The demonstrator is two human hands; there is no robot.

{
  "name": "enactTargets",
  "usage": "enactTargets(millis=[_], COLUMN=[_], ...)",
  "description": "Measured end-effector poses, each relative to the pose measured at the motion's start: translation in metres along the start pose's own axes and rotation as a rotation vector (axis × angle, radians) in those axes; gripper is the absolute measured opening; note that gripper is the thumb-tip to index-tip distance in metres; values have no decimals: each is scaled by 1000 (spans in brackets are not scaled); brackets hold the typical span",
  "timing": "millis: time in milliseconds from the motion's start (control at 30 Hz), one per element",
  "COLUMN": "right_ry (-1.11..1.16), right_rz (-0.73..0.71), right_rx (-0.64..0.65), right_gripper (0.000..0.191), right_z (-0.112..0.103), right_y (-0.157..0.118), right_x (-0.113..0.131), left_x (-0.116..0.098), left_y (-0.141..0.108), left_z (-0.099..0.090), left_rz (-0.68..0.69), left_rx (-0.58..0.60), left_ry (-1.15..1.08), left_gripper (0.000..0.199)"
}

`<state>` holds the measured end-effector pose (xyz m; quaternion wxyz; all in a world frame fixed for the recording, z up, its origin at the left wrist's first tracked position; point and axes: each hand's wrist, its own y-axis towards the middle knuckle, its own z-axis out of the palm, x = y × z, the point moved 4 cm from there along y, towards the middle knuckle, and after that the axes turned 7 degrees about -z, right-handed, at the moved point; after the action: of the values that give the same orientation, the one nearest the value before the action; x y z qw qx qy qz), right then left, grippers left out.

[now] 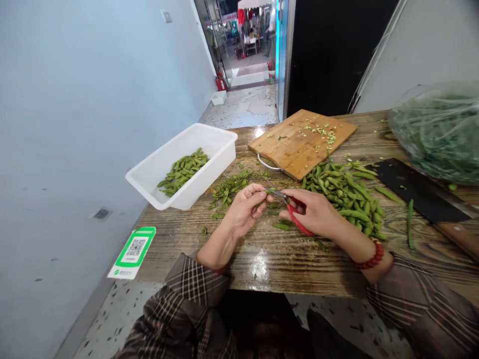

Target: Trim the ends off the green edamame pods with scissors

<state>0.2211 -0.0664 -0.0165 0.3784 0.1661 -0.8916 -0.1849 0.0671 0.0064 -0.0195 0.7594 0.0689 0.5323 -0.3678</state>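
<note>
My right hand is closed round the red handles of a pair of scissors. The scissors' metal blades point left and reach the fingertips of my left hand. That hand is pinched, and a bit of a green soybean pod shows at its fingertips; most of the pod is hidden. Beside my right hand lies a large pile of soybean pods. Past my left hand is a heap of small green trimmings. A few loose pods lie on the wood below the scissors.
A white plastic tub with pods in it stands at the left. A cutting board with chopped green bits lies at the back. At the right are a cleaver and a bag of greens. A QR-code card sits at the table's left edge.
</note>
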Motion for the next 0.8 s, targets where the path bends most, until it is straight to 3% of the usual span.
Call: enactTargets(millis=[233,367,600,800], right_ry=[3,3,-38,-44], right_rz=[-33,-21,-39,100], right_rx=[-51,-15,61,-161], right_gripper=[43,42,35,38], right_z=[-1,1,-2,-23], right_y=[-1,-3,-1,3], right_x=[1,-2,-5,-10], left_x=[6,6,-2,-6], left_y=[-2,-3,3,5], left_z=[8,8,-4,-8], left_rz=[-23,-36,8,-32], left_rx=[85,95,-16,-48], left_ry=[32,30,59,-9], left_gripper=[27,27,21,23])
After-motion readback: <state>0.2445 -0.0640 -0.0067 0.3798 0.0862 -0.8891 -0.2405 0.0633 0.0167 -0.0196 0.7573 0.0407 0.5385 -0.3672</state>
